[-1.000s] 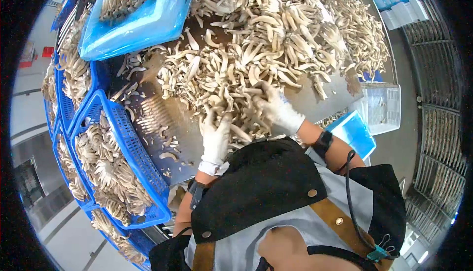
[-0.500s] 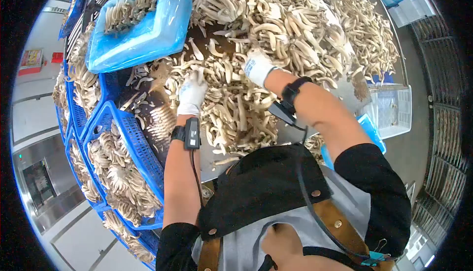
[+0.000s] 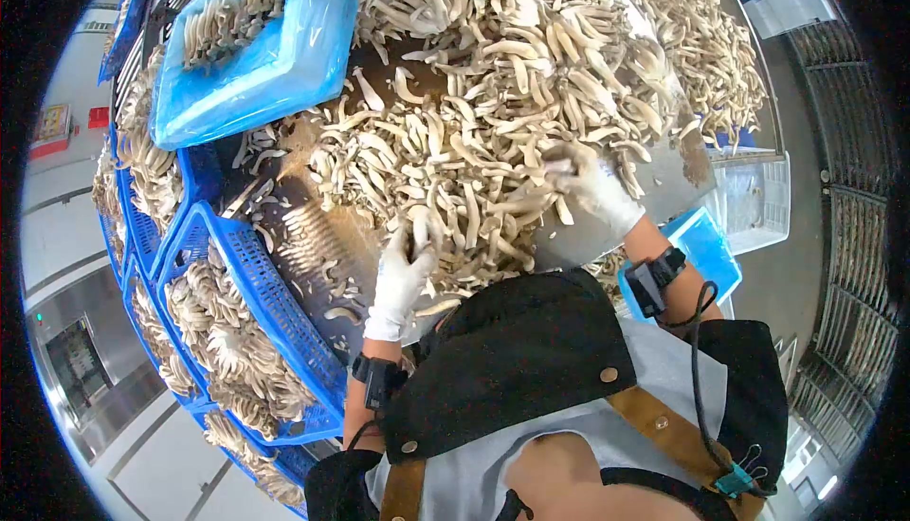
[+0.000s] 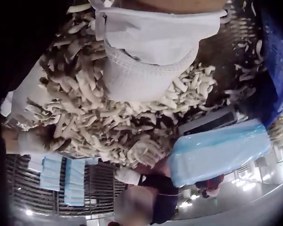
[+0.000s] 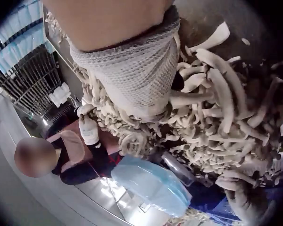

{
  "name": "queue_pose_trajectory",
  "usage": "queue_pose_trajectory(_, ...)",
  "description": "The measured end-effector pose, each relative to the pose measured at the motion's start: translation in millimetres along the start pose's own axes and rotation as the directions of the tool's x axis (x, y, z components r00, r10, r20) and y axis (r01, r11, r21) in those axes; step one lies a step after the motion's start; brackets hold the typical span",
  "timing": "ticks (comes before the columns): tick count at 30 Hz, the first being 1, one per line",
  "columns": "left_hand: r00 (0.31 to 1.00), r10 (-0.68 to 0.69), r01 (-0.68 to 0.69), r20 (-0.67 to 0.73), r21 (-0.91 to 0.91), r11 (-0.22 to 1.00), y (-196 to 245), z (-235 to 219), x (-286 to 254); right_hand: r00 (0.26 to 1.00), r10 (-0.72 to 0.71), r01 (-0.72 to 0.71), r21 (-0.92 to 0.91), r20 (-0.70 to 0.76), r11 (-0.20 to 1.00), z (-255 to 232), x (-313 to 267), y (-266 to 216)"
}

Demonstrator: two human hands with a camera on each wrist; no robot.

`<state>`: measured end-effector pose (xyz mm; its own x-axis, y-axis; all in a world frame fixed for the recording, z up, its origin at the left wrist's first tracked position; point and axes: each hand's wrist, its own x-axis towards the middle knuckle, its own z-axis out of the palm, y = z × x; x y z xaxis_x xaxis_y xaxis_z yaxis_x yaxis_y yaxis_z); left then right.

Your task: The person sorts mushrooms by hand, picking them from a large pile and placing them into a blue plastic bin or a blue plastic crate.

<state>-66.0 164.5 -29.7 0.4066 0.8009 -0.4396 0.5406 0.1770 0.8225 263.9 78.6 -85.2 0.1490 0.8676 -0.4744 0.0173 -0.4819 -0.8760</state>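
Note:
Cut pale mushrooms [image 3: 455, 156] lie in a large heap on the metal table. At the heap's near left edge, my white-gloved left hand [image 3: 403, 274] has its thumb and fingers around a mushroom [image 5: 238, 178], seen across its fingertips in the right wrist view. To the right, my gloved right hand [image 3: 602, 194] curls its fingers at the heap's edge. A mushroom stem [image 5: 191, 98] sticks out from that hand in the right wrist view. The glove hides most of the left fingers in the left wrist view.
A tray in blue plastic film [image 3: 256, 94] holds a row of mushrooms at back left. Blue baskets [image 3: 284, 303] of mushrooms line the left side. A blue-lined tray [image 3: 706, 251] and a clear bin [image 3: 758, 203] stand at right. Another person [image 5: 80, 150] works across the table.
Both hands first reached farther out over the heap, then came back toward the body. The right hand is now farther right, at the heap's edge; the left is back near the table's front.

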Motion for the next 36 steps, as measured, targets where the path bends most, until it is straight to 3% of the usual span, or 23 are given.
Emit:
queue_pose_trajectory(2,0.996,-0.019,0.003,-0.081,-0.2,0.98,-23.0,-2.6,-5.7,0.984,-0.078,0.083,0.025,-0.158,0.996,-7.9,4.3,7.8)
queue_pose_trajectory(3,0.991,0.015,-0.025,-0.13,-0.07,0.997,-24.5,-6.4,-9.0,0.972,-0.073,0.127,0.236,-0.224,0.963,-5.1,7.4,-4.1)
queue_pose_trajectory(6,0.971,0.019,0.009,-0.237,0.119,0.993,-32.4,-20.3,-9.1,0.911,-0.344,0.39,0.201,-0.229,0.899,-4.5,7.2,-41.7)
queue_pose_trajectory(9,0.973,0.018,0.008,-0.229,0.113,0.994,-9.1,-13.5,1.0,0.976,-0.213,0.214,0.309,-0.04,0.926,10.8,5.4,-66.9)
queue_pose_trajectory(11,0.987,0.068,-0.039,-0.142,0.199,0.979,-14.3,-4.5,18.3,0.953,-0.283,0.282,-0.024,-0.105,0.959,23.6,29.1,-35.1)
queue_pose_trajectory(13,0.956,0.293,-0.28,0.003,0.313,0.908,13.4,10.6,18.2,0.801,-0.57,0.423,-0.5,-0.183,0.756,20.2,35.0,-14.7)
queue_pose_trajectory(14,0.938,0.343,-0.325,0.043,0.444,0.835,22.3,11.6,12.0,0.937,-0.26,0.229,-0.152,-0.234,0.962,16.6,17.7,-35.1)
queue_pose_trajectory(15,0.999,0.029,-0.027,-0.018,0.109,0.994,17.7,7.1,9.6,0.936,-0.232,0.205,-0.125,-0.266,0.971,8.2,15.2,-30.2)
queue_pose_trajectory(16,0.92,0.29,-0.237,-0.265,0.214,0.948,5.4,6.2,9.1,0.933,-0.201,0.182,-0.092,-0.299,0.979,-4.6,10.8,-22.1)
queue_pose_trajectory(17,0.946,0.234,-0.19,-0.225,0.198,0.961,-24.7,-5.9,22.2,0.964,-0.058,0.013,-0.168,-0.261,0.986,-19.9,9.7,-17.5)
queue_pose_trajectory(18,0.968,0.174,-0.141,-0.18,0.183,0.973,-47.5,-16.3,32.1,0.95,-0.101,0.088,-0.055,-0.296,0.995,-23.1,16.1,16.7)
queue_pose_trajectory(19,0.997,0.011,-0.006,-0.077,0.059,0.998,-38.3,-8.9,36.1,0.976,-0.181,0.149,-0.233,-0.121,0.961,-25.4,30.5,39.3)
queue_pose_trajectory(20,0.989,0.087,-0.091,-0.116,-0.032,0.995,-38.2,8.1,40.3,0.992,-0.118,0.118,-0.014,-0.036,0.993,-14.7,28.8,27.3)
queue_pose_trajectory(22,0.951,0.299,-0.236,-0.077,0.446,0.863,-65.6,27.2,67.2,0.991,0.012,-0.065,0.399,0.136,0.914,8.0,23.6,-1.7)
queue_pose_trajectory(23,0.99,0.139,-0.129,-0.001,0.362,0.923,-34.4,27.7,64.1,0.931,0.11,-0.272,0.461,0.348,0.844,20.4,30.4,-9.2)
queue_pose_trajectory(25,0.99,0.14,-0.127,-0.025,0.29,0.949,-56.8,28.7,64.7,0.913,-0.022,-0.02,0.097,0.408,0.995,50.8,44.1,-13.0)
queue_pose_trajectory(27,0.995,0.094,-0.098,-0.03,-0.156,0.983,-46.8,27.1,50.4,0.819,-0.237,0.41,-0.243,0.522,0.879,73.8,51.9,-10.2)
queue_pose_trajectory(28,0.995,0.021,-0.001,0.099,-0.202,0.979,-23.3,19.4,26.1,0.814,-0.225,0.453,-0.343,0.535,0.823,82.3,34.1,-16.1)
queue_pose_trajectory(30,0.981,0.136,-0.162,0.141,0.198,0.967,-51.3,15.4,-4.7,0.886,-0.073,0.324,-0.497,0.459,0.805,93.5,-19.5,-50.9)
queue_pose_trajectory(32,0.948,0.247,-0.297,0.202,0.276,0.914,-29.6,13.6,-41.6,0.85,-0.095,0.396,-0.51,0.518,0.764,87.7,-55.8,-64.2)
queue_pose_trajectory(33,0.954,0.168,-0.241,0.249,0.296,0.924,-40.0,9.5,-50.5,0.819,-0.24,0.523,-0.505,0.521,0.687,81.4,-57.2,-47.4)
queue_pose_trajectory(35,0.775,0.611,-0.566,0.163,0.608,0.556,-63.5,-2.7,-60.1,0.684,-0.533,0.726,-0.534,0.498,0.434,50.1,-63.3,-24.9)
queue_pose_trajectory(36,0.892,0.451,-0.382,0.023,0.571,0.727,-76.4,-5.2,-74.9,0.773,-0.501,0.628,-0.573,0.388,0.526,26.3,-70.6,-14.1)
